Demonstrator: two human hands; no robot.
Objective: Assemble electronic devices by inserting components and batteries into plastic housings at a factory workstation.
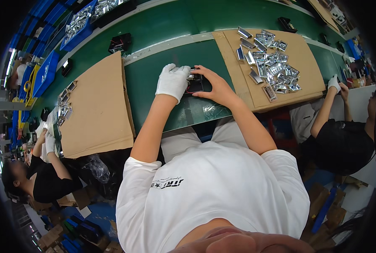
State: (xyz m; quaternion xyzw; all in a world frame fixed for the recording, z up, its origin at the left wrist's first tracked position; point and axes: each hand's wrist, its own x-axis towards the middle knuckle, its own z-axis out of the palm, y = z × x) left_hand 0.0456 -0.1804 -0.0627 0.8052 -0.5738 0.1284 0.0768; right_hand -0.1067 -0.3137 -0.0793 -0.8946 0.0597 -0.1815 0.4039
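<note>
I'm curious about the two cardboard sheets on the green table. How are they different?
The right cardboard sheet carries a heap of shiny silver packets in its middle; the left cardboard sheet is mostly bare, with a few silver pieces along its far left edge. The right one looks wider, the left one longer. Both are brown and lie flat.

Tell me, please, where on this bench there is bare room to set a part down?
The large cardboard sheet left of the hands is mostly bare. The green belt between it and the gloved left hand is free. The right cardboard sheet is crowded with silver pouches, bare only along its edges.
</note>
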